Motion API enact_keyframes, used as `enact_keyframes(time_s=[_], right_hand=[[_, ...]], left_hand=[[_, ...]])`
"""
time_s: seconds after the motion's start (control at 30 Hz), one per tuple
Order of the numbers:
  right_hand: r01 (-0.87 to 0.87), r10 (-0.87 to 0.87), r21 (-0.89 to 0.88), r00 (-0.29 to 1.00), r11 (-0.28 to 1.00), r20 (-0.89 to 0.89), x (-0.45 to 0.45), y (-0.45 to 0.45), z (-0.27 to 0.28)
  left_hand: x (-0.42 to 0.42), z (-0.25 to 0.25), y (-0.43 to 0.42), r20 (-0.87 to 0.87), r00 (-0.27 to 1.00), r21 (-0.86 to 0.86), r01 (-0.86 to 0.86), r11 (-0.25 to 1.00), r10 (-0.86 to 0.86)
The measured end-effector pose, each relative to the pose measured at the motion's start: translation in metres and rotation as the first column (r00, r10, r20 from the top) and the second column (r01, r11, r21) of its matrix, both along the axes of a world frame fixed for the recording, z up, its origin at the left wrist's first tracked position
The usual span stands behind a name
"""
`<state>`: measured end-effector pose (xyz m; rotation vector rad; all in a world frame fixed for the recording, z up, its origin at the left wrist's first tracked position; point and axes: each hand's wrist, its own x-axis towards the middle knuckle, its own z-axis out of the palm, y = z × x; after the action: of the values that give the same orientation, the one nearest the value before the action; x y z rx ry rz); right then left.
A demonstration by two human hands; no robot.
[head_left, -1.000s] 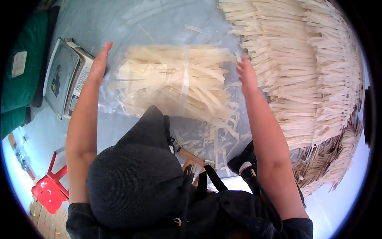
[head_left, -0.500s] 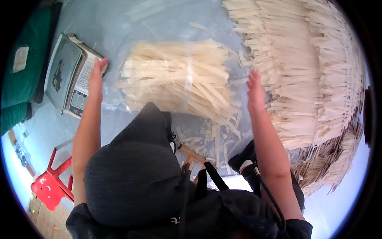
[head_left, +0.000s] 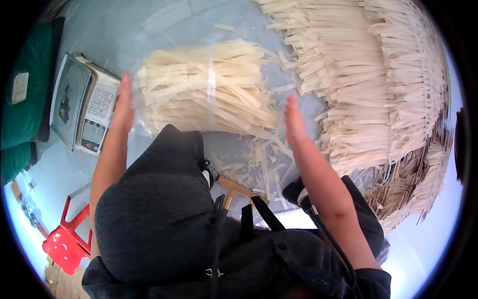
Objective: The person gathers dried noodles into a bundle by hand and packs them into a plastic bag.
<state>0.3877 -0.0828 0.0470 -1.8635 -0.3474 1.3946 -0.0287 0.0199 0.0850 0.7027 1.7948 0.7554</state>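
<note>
A bundle of pale, flat strips (head_left: 179, 94) lies on the grey floor in front of me, partly covered by clear plastic with a light band across it. My left hand (head_left: 125, 104) is upright at the bundle's left end, fingers stretched out, between it and the digital scale (head_left: 101, 102). Whether its palm touches the plastic I cannot tell. Off the right end of the strips, my right hand (head_left: 294, 122) holds nothing, with its fingers extended and palm turned inward.
A large stack of similar strips (head_left: 358, 89) rises on the right. Loose scraps (head_left: 264, 159) litter the floor near my shoes. At the left are a green wrapped package (head_left: 32, 94) and a red plastic stool (head_left: 67, 244). Part of a wooden frame (head_left: 236, 187) shows below me.
My right hand has moved left, toward the bundle's end. My left hand has come off the scale's edge toward the strips. The whole view has shifted slightly.
</note>
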Motion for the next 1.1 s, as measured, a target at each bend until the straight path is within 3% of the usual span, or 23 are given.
enact_keyframes(time_s=[0.07, 0.1, 0.2, 0.27, 0.3, 0.33, 0.37, 0.43, 0.5, 0.53, 0.6, 0.63, 0.67, 0.7, 0.83, 0.9, 0.93, 1.0, 1.03, 1.1], right_hand=[[-0.095, 0.13, 0.137, 0.953, 0.986, -0.274, -0.036, 0.008, -0.036], [-0.09, 0.124, 0.13, 0.951, 0.987, -0.283, -0.05, 0.016, -0.022], [0.07, -0.044, 0.102, 0.971, 0.992, -0.236, -0.059, 0.051, 0.04], [-0.145, 0.14, 0.117, 0.989, 0.982, 0.052, -0.025, 0.046, 0.048], [-0.142, 0.137, 0.111, 0.989, 0.984, 0.055, 0.002, 0.034, 0.038], [-0.336, 0.33, 0.068, 0.939, 0.939, 0.094, 0.033, 0.015, 0.015], [-0.517, 0.512, 0.015, 0.85, 0.856, 0.122, 0.05, -0.002, -0.004], [-0.673, 0.644, -0.044, 0.683, 0.738, 0.345, 0.049, -0.048, -0.012], [-0.835, 0.604, 0.038, 0.427, 0.549, 0.673, 0.033, -0.077, -0.028], [-0.834, 0.604, 0.038, 0.429, 0.55, 0.672, 0.019, -0.077, -0.019], [-0.833, 0.813, -0.255, 0.332, 0.49, 0.478, 0.0, -0.072, 0.001], [-0.834, 0.813, -0.253, 0.332, 0.49, 0.479, -0.001, -0.068, 0.008], [-0.775, 0.788, -0.154, 0.586, 0.613, 0.187, 0.0, -0.063, 0.014], [-0.671, 0.656, -0.106, 0.741, 0.734, -0.143, 0.002, -0.06, 0.019], [-0.669, 0.672, -0.174, 0.739, 0.722, -0.051, 0.027, -0.046, 0.036], [-0.569, 0.557, 0.23, 0.822, 0.79, 0.12, 0.022, -0.032, 0.046], [-0.568, 0.557, 0.232, 0.822, 0.789, 0.118, 0.018, -0.021, 0.051], [-0.75, 0.689, 0.134, 0.652, 0.648, 0.315, 0.006, 0.003, 0.056], [-0.748, 0.687, 0.138, 0.654, 0.649, 0.316, -0.003, 0.012, 0.055], [-0.789, 0.757, -0.089, 0.543, 0.609, 0.363, -0.018, 0.026, 0.052]], left_hand=[[-0.002, -0.008, -0.001, -0.004, 0.99, -0.021, 0.139, 0.99, -0.14], [-0.006, -0.012, -0.003, -0.007, 0.978, -0.038, 0.209, 0.977, -0.209], [-0.014, -0.018, 0.008, -0.003, 0.935, -0.056, 0.354, 0.934, -0.355], [-0.018, -0.02, 0.012, -0.265, 0.906, 0.082, 0.361, 0.929, -0.329], [-0.012, -0.016, 0.011, -0.26, 0.906, 0.078, 0.364, 0.928, -0.334], [0.0, -0.008, 0.009, -0.605, 0.715, 0.226, 0.576, 0.786, -0.351], [0.014, 0.001, 0.005, -0.865, 0.45, 0.256, 0.777, 0.575, -0.222], [0.058, 0.024, -0.011, -0.886, 0.289, 0.208, 0.947, 0.246, -0.362], [0.092, 0.02, -0.027, -0.853, 0.142, 0.227, 0.967, -0.112, -0.502], [0.105, 0.015, -0.032, -0.853, 0.14, 0.226, 0.968, -0.114, -0.503], [0.124, 0.005, -0.036, -0.835, -0.04, 0.099, 0.97, -0.222, -0.549], [0.128, 0.001, -0.034, -0.836, -0.041, 0.096, 0.971, -0.221, -0.547], [0.132, -0.004, -0.03, -0.851, -0.002, 0.101, 0.981, -0.167, -0.525], [0.134, -0.006, -0.027, -0.865, 0.038, 0.109, 0.988, -0.113, -0.501], [0.136, -0.004, -0.021, -0.826, 0.093, 0.105, 0.994, 0.011, -0.557], [0.133, -0.005, -0.023, -0.762, 0.13, 0.155, 0.988, 0.015, -0.634], [0.132, -0.005, -0.024, -0.764, 0.128, 0.153, 0.988, 0.015, -0.633], [0.13, -0.005, -0.026, -0.644, 0.277, 0.361, 0.932, 0.037, -0.713], [0.131, -0.004, -0.027, -0.647, 0.274, 0.358, 0.933, 0.034, -0.712], [0.134, -0.002, -0.031, -0.629, 0.239, 0.34, 0.94, 0.015, -0.74]])
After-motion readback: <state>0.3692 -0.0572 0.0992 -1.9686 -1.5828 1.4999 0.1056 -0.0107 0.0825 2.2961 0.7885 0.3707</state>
